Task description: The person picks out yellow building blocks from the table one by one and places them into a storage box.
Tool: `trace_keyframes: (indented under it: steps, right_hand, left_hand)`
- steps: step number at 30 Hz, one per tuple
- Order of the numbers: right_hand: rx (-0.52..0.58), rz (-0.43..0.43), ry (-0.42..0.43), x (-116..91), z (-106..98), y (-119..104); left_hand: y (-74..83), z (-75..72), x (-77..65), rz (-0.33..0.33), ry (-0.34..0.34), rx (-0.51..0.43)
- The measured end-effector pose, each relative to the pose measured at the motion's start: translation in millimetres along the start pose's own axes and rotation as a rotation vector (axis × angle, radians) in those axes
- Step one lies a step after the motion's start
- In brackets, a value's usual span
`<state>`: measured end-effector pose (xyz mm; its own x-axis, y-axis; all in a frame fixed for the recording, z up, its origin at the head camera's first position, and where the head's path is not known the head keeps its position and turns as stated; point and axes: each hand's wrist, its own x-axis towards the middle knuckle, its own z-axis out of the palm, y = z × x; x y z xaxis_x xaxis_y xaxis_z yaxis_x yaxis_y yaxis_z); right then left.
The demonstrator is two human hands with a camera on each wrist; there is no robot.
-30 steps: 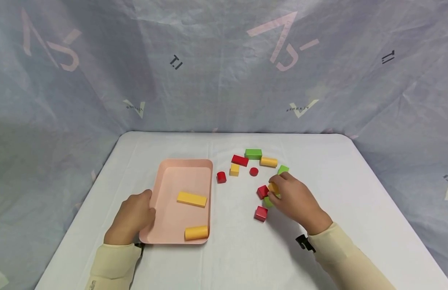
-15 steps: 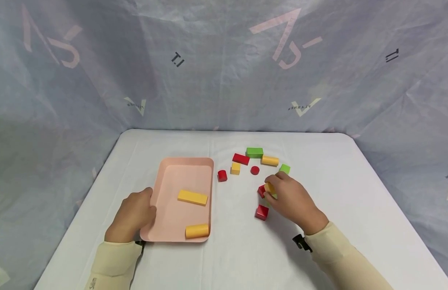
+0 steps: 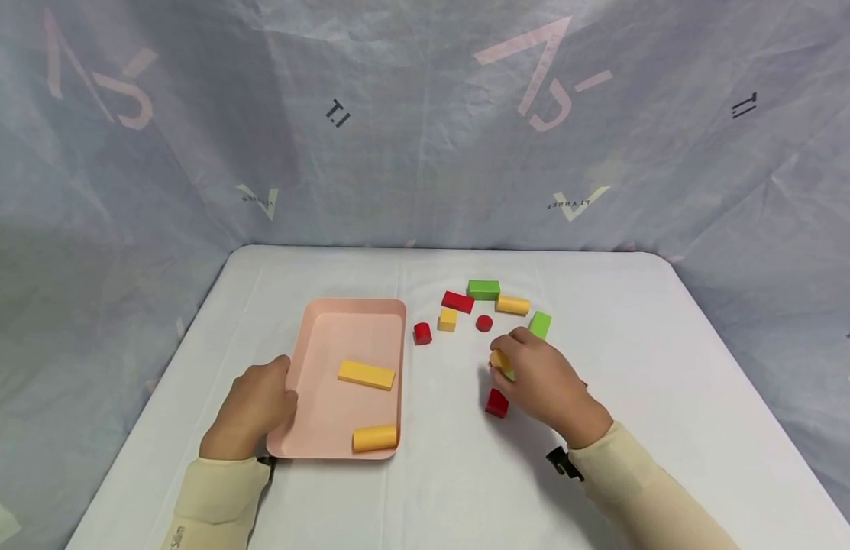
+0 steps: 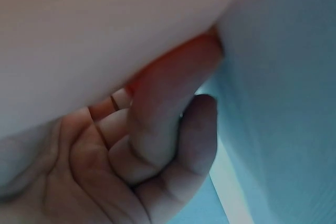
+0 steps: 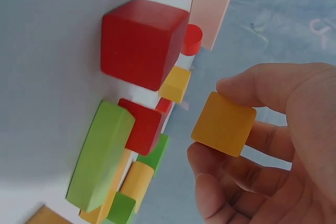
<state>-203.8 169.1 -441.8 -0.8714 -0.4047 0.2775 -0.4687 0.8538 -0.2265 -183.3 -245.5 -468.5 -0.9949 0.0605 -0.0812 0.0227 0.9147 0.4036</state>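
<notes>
A pink tray (image 3: 335,328) lies on the left of the table, with a flat yellow block (image 3: 366,375) and a yellow cylinder (image 3: 374,438) inside. My left hand (image 3: 253,401) grips the tray's left edge; curled fingers (image 4: 157,108) show beneath it in the left wrist view. Above the scattered blocks, my right hand (image 3: 544,386) pinches a yellow block (image 5: 224,124) between thumb and fingers. Nearest to it are a red cube (image 5: 139,45), a second red cube (image 5: 140,127) and a light green block (image 5: 100,156). In the head view that hand partly hides them.
Farther back lie a green block (image 3: 483,289), a flat red block (image 3: 458,302), a yellow cylinder (image 3: 512,305), a small yellow block (image 3: 448,320), a red disc (image 3: 484,323), a red cylinder (image 3: 422,334) and another green block (image 3: 540,325). A grey curtain (image 3: 411,153) hangs behind the table.
My right hand has moved left with the yellow block, baring more of the green block behind it. The left hand and the tray have stayed in place.
</notes>
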Motion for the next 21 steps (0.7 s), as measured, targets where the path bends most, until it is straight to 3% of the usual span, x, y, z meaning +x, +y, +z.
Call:
trace_keyframes:
  steps: [10, 21]
  right_hand:
    - [0.014, 0.016, -0.045, 1.6, 2.6, -11.7]
    - [0.046, -0.016, -0.038, 3.3, 1.1, -19.8]
  left_hand:
    - [-2.5, 1.0, -0.1, 0.008, 0.017, 0.003]
    - [-1.5, 1.2, 0.0, 0.018, 0.021, 0.013]
